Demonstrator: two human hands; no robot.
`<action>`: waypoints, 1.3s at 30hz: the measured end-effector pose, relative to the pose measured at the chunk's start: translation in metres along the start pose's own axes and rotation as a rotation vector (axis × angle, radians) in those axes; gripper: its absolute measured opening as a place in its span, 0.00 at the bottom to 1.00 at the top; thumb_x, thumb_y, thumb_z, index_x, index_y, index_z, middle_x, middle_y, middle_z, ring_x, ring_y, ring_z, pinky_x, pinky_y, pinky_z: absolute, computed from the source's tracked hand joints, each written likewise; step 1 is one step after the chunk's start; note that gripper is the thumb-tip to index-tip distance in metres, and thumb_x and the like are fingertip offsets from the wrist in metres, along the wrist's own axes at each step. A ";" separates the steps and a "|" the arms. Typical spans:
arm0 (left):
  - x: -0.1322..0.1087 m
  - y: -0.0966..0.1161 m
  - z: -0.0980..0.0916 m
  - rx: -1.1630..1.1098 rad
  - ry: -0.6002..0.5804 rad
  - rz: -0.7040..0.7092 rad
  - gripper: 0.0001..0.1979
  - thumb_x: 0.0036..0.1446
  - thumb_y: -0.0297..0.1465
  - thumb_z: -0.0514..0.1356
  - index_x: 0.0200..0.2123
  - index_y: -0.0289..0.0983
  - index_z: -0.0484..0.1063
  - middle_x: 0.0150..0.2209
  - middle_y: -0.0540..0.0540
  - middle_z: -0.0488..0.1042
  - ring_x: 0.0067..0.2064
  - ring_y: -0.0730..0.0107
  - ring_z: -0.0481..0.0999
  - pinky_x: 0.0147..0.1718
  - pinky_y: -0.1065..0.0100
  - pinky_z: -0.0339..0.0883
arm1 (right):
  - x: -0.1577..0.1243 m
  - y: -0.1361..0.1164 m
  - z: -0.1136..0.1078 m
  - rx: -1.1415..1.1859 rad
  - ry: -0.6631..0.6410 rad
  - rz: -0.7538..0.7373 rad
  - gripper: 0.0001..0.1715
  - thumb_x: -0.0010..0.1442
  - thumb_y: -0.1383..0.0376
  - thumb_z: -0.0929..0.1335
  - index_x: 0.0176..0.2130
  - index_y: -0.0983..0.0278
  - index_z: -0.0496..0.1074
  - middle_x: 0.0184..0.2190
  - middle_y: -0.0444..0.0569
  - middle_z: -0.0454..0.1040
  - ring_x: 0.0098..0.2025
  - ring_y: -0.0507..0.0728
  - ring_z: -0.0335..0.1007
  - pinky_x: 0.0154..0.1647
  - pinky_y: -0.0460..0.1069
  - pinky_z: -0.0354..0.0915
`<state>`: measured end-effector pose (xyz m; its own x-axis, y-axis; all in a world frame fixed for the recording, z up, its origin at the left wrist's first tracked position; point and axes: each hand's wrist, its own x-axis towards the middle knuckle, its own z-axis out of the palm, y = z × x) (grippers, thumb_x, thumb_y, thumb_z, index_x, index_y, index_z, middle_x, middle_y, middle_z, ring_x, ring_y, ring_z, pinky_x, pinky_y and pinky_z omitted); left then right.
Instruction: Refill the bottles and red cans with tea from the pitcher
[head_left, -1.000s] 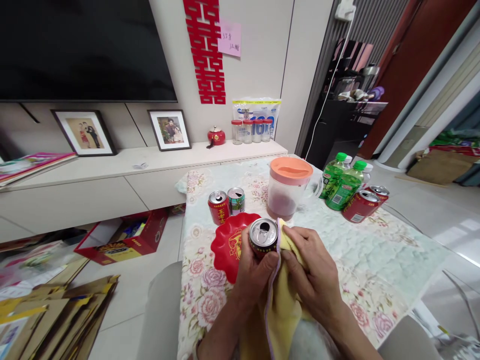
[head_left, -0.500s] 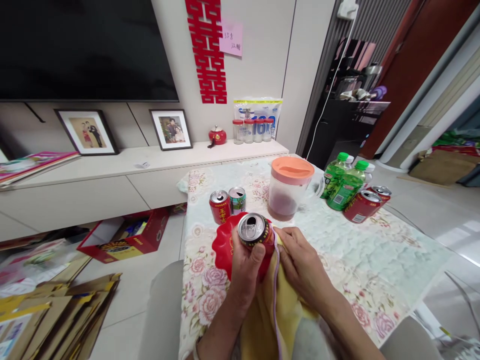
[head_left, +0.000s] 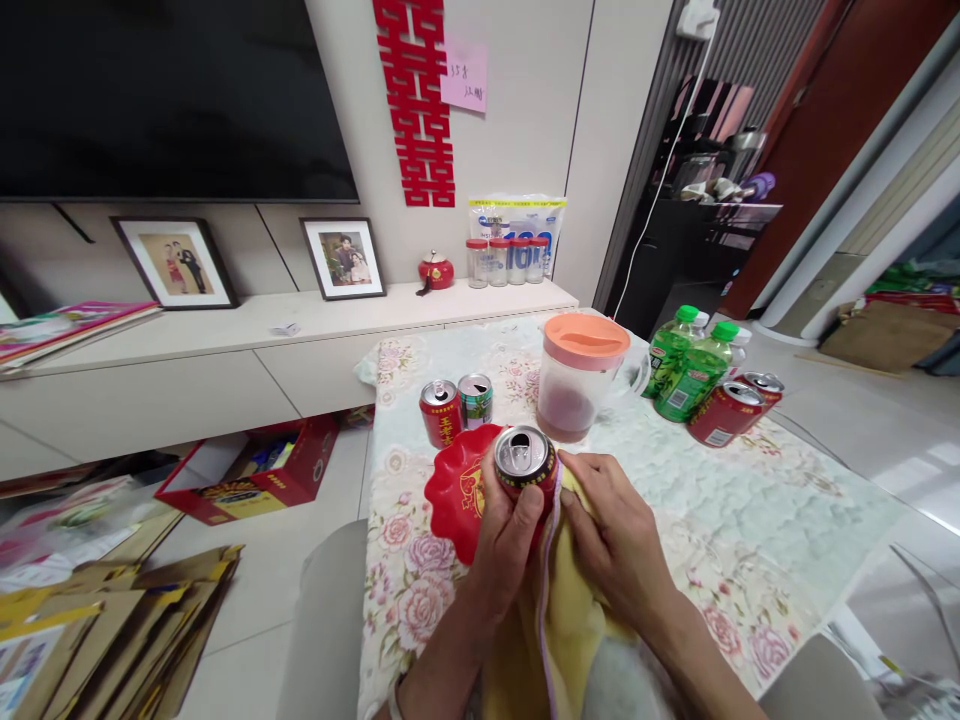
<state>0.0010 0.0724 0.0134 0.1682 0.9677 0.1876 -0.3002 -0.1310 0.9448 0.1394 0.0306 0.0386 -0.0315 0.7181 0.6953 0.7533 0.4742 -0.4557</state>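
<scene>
My left hand (head_left: 504, 535) is wrapped around an opened red drink can (head_left: 525, 457), its top tilted toward me. With its fingers closed, my right hand (head_left: 619, 530) presses a yellow cloth (head_left: 570, 580) with a purple edge against the can's right side. The cloth hangs down toward my lap. Under and behind the can lies a red scalloped dish (head_left: 455, 490), partly hidden by my left hand. Just beyond the dish stand another red can (head_left: 441, 412) and a green can (head_left: 476, 400), side by side.
A clear pitcher (head_left: 574, 395) with an orange lid stands behind my hands. Green bottles (head_left: 686, 385) and more red cans (head_left: 726, 413) are at the table's right. The flowered tablecloth (head_left: 420, 590) covers the table. An open red box (head_left: 255, 475) and flattened cardboard (head_left: 142, 630) lie on the floor.
My left hand has shifted the can slightly to the right and turned it, so more of the dish shows. My right hand has moved slightly right with the cloth.
</scene>
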 end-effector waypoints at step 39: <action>0.001 -0.001 0.001 -0.130 0.026 0.055 0.30 0.56 0.45 0.69 0.57 0.45 0.62 0.56 0.43 0.75 0.57 0.51 0.77 0.59 0.51 0.70 | 0.003 -0.016 -0.011 0.084 -0.022 -0.018 0.29 0.69 0.70 0.66 0.67 0.60 0.63 0.54 0.56 0.69 0.57 0.60 0.68 0.55 0.54 0.71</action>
<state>0.0021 0.0736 0.0124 0.1247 0.9653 0.2294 -0.4280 -0.1563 0.8902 0.1347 0.0195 0.0541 -0.0594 0.7197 0.6917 0.6946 0.5275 -0.4892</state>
